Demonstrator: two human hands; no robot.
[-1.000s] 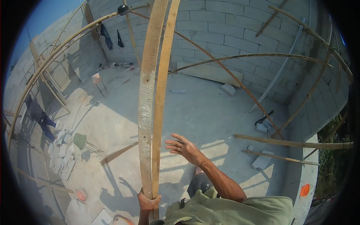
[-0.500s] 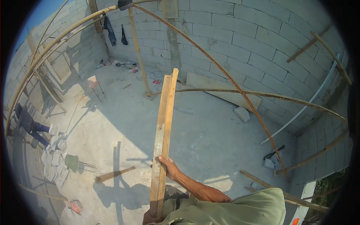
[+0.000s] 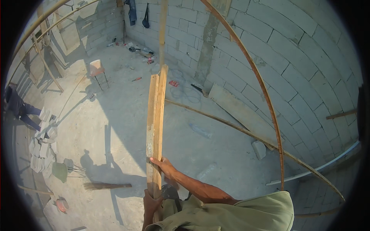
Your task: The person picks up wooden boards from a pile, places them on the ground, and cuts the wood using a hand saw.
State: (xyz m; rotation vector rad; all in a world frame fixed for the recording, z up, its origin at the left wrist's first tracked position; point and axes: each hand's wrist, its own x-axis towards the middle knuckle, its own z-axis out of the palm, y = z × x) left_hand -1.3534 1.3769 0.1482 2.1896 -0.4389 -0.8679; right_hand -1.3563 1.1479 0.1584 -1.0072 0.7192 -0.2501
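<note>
My right hand (image 3: 163, 166) is wrapped partway round the pair of long pale wooden battens (image 3: 155, 131), fingers curled over their near edge, and my left hand (image 3: 151, 202) is closed on the same pair lower down, just below the right. The battens stand almost upright in front of me, their top ends well above my grip. That height is the risk, I think: held so low, the pair could tip or slide apart. Beyond them a curved rusty steel bar (image 3: 266, 104) arcs overhead, and a swinging top could catch it. Far below to my left, a person in dark clothes (image 3: 17, 107) stands near stacked grey blocks (image 3: 42, 142).
</note>
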